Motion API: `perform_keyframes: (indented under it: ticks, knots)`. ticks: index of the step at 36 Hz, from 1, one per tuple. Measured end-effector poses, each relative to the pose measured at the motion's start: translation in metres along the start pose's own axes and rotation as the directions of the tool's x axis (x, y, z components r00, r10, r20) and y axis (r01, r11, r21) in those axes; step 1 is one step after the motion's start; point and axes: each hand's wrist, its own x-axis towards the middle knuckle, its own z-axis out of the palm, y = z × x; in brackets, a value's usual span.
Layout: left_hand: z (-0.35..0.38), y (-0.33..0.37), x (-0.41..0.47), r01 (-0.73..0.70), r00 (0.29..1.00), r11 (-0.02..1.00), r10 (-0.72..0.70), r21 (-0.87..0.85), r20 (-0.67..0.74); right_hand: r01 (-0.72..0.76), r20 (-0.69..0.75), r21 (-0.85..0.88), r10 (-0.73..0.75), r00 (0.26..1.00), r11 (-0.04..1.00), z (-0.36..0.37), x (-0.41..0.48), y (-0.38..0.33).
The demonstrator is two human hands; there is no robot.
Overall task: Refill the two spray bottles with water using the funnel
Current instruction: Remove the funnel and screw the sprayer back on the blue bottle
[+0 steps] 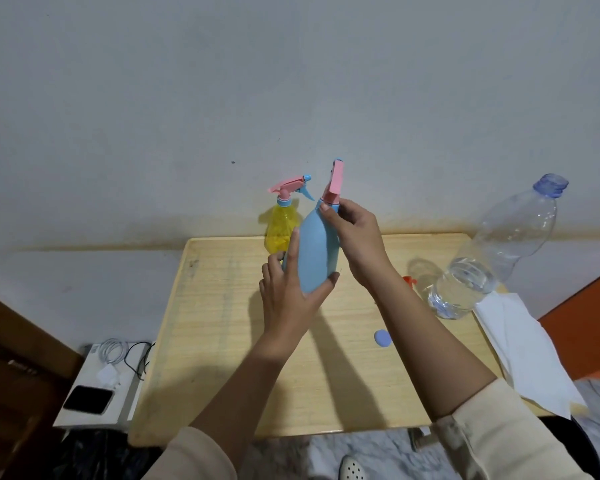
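A blue spray bottle [317,251] with a pink spray head [336,183] is lifted above the wooden table [222,323]. My left hand [288,296] grips its lower body. My right hand [355,233] pinches the collar just under the pink head. Behind it, a yellow spray bottle [280,226] with a pink and blue trigger stands at the table's far edge. A large clear water bottle [492,258], uncapped and partly filled, stands at the right. Its blue cap [382,338] lies on the table. A small orange piece [408,281], possibly the funnel, peeks out beside my right forearm.
White paper tissue [527,351] hangs over the table's right edge. A low white box [97,386] at the left holds a phone [88,399], a charger and coiled cables. A wall rises right behind the table. An orange surface [582,327] stands at the far right.
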Motion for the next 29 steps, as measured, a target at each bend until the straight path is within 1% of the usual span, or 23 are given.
perform_keyframes:
  ticks: [3, 5, 7, 9, 11, 13, 15, 18, 22, 25, 29]
  knots:
    - [-0.003, -0.001, 0.000, 0.001, 0.999, 1.000, -0.001, -0.017, 0.044, 0.009, -0.031, 0.004, -0.009, 0.999, 1.000, 0.000, 0.000, 0.001]
    - [-0.008, -0.003, 0.001, -0.030, 0.994, 0.998, 0.035, -0.055, 0.102, 0.005, -0.022, 0.013, -0.005, 1.000, 1.000, -0.003, 0.000, 0.000]
    - [-0.014, -0.005, 0.002, -0.051, 0.979, 0.985, 0.082, -0.167, 0.186, -0.007, 0.031, 0.045, 0.005, 1.000, 0.999, -0.008, 0.001, -0.003]
    - [-0.021, -0.007, 0.005, -0.033, 0.950, 0.948, 0.128, -0.316, 0.285, -0.015, 0.123, 0.087, 0.004, 0.992, 0.996, -0.013, 0.001, -0.005]
    - [-0.029, -0.010, 0.011, 0.040, 0.916, 0.901, 0.140, -0.432, 0.377, -0.025, 0.208, 0.088, 0.006, 0.978, 0.996, -0.018, 0.001, -0.007]
    - [-0.033, -0.012, 0.015, 0.107, 0.894, 0.874, 0.124, -0.474, 0.430, -0.034, 0.245, 0.074, 0.015, 0.970, 0.997, -0.019, 0.001, -0.007]
    - [-0.033, -0.011, 0.016, 0.114, 0.896, 0.876, 0.114, -0.469, 0.430, -0.041, 0.222, 0.088, 0.021, 0.975, 0.995, -0.017, 0.000, -0.005]
    - [-0.028, -0.010, 0.011, 0.104, 0.909, 0.888, 0.097, -0.447, 0.405, -0.053, 0.138, 0.100, 0.039, 0.990, 0.994, -0.010, -0.002, -0.001]
    - [-0.018, -0.014, -0.003, 0.139, 0.932, 0.916, 0.007, -0.376, 0.363, -0.044, 0.051, 0.004, 0.044, 0.998, 0.999, 0.001, -0.005, 0.008]
    - [-0.012, -0.015, -0.012, 0.186, 0.933, 0.910, -0.047, -0.370, 0.356, -0.042, 0.006, -0.067, 0.042, 0.999, 0.997, 0.005, -0.008, 0.013]
    - [-0.008, -0.015, -0.021, 0.227, 0.931, 0.901, -0.090, -0.369, 0.354, -0.044, -0.025, -0.112, 0.042, 0.999, 0.993, 0.007, -0.012, 0.020]
